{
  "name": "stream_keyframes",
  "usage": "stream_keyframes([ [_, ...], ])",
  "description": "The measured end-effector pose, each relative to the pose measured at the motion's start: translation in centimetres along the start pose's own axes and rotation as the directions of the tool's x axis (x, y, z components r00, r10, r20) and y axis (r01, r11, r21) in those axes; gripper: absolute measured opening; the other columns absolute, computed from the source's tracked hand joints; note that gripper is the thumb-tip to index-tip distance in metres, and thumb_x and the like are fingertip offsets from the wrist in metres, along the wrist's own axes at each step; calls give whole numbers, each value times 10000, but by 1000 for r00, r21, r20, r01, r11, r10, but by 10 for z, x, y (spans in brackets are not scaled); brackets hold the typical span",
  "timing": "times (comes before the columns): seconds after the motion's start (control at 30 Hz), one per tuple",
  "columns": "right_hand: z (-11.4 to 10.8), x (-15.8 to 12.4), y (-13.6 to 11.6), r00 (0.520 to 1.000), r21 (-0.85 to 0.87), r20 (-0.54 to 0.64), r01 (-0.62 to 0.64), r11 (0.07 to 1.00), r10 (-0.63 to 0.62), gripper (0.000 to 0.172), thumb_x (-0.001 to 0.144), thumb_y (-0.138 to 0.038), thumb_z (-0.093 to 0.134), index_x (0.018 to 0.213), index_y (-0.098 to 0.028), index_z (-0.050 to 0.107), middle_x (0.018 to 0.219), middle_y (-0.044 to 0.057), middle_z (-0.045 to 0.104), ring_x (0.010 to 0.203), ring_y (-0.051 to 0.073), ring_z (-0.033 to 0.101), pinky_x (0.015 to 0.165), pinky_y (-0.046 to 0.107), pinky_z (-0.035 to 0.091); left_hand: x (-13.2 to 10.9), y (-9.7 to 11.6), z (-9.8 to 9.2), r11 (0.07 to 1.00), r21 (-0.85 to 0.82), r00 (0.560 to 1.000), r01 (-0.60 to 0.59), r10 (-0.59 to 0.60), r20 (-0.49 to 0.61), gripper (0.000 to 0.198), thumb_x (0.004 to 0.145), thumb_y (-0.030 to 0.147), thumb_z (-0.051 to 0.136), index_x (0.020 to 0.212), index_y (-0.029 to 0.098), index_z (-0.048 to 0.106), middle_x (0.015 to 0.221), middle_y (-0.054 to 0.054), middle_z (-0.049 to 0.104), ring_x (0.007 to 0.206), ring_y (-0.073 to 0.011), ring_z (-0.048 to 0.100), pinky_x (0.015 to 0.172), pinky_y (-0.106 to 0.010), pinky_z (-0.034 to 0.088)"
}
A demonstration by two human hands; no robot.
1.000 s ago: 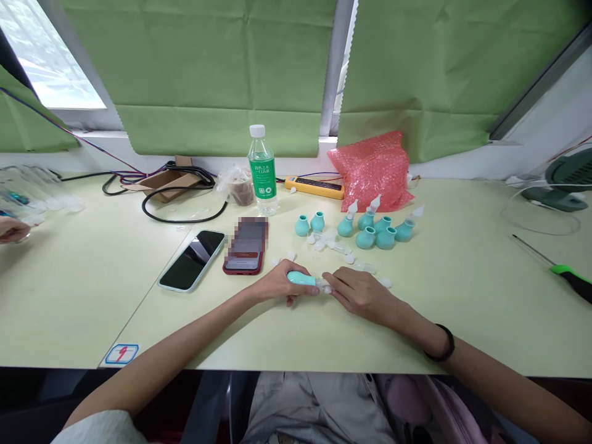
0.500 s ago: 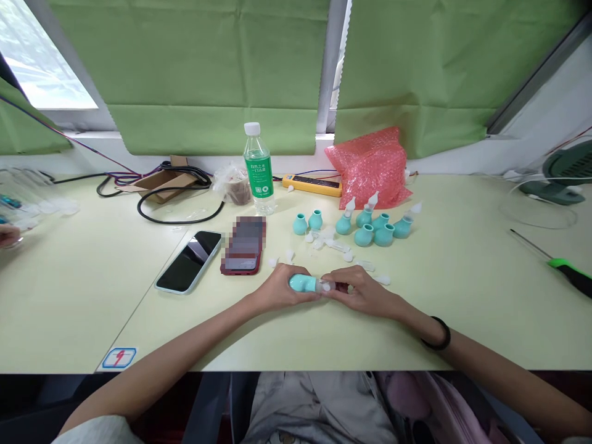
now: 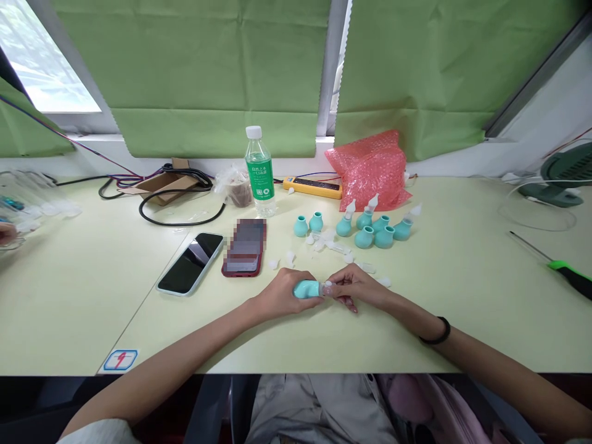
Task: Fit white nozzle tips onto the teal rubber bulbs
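My left hand (image 3: 283, 292) is wrapped round a turquoise rubber squeeze bulb (image 3: 306, 289), which lies on its side with its neck toward the right. At the bulb's mouth sits a small clear plastic nozzle piece (image 3: 325, 288). The thumb and fingertips of my right hand (image 3: 365, 288) pinch this piece; its far end is partly hidden by them. Beyond my hands stand several more turquoise bulbs (image 3: 383, 237), some open at the top and three with pale pointed tips. Loose clear and white plastic pieces (image 3: 340, 248) are scattered in front of them.
Two phones, one pale-edged (image 3: 190, 264) and one red-cased (image 3: 245, 248), lie to the left. Behind are a water bottle (image 3: 261, 179), a yellow meter (image 3: 312, 187) and a pink bubble-wrap bag (image 3: 372, 169). A screwdriver (image 3: 564, 266) lies right. Another person's hand (image 3: 7, 234) shows far left.
My right hand's fingers have shifted round the clear nozzle piece, with the lower fingers now spread below it. The bulb has moved slightly right in my left hand.
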State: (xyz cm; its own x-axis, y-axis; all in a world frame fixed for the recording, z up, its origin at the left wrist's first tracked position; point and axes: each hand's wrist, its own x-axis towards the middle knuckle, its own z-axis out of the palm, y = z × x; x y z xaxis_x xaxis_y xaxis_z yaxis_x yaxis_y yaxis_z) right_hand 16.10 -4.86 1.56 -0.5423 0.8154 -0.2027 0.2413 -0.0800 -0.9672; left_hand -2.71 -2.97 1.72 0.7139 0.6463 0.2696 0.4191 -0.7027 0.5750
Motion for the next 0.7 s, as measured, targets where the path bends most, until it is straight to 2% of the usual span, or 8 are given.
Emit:
stream_keyframes([
  [0.23, -1, 3, 5, 997, 131, 2, -82, 988, 82, 269, 668, -349, 554, 545, -110, 534, 410, -42, 432, 310, 37, 359, 263, 153, 330, -2, 0, 4, 994, 91, 997, -64, 67, -29, 263, 708, 357, 478, 773, 122, 576, 640, -41, 589, 564, -116, 533, 518, -199, 384],
  [0.43, 0, 5, 5, 989, 253, 23, -147, 956, 146, 275, 658, -352, 564, 554, -98, 540, 370, -50, 415, 278, 24, 313, 232, 143, 266, -3, -1, 6, 977, 157, 985, -146, 158, -68, 278, 730, 368, 457, 782, 121, 574, 630, -45, 575, 550, -108, 524, 501, -194, 384],
  [0.6, 1, 4, 1, 982, 265, 11, -186, 946, 190, 289, 668, -362, 554, 554, -97, 536, 337, -61, 385, 257, 15, 274, 222, 136, 212, -4, 0, 10, 929, 324, 970, -176, 220, -103, 333, 755, 399, 416, 802, 108, 569, 600, -48, 544, 539, -117, 503, 487, -210, 379],
  [0.7, 0, 4, 0, 982, 241, 0, -183, 953, 188, 299, 674, -371, 544, 553, -98, 535, 317, -68, 366, 244, 13, 257, 219, 135, 189, -4, 0, 10, 922, 349, 970, -165, 216, -114, 346, 757, 416, 409, 790, 109, 564, 591, -45, 535, 534, -116, 497, 480, -212, 377],
])
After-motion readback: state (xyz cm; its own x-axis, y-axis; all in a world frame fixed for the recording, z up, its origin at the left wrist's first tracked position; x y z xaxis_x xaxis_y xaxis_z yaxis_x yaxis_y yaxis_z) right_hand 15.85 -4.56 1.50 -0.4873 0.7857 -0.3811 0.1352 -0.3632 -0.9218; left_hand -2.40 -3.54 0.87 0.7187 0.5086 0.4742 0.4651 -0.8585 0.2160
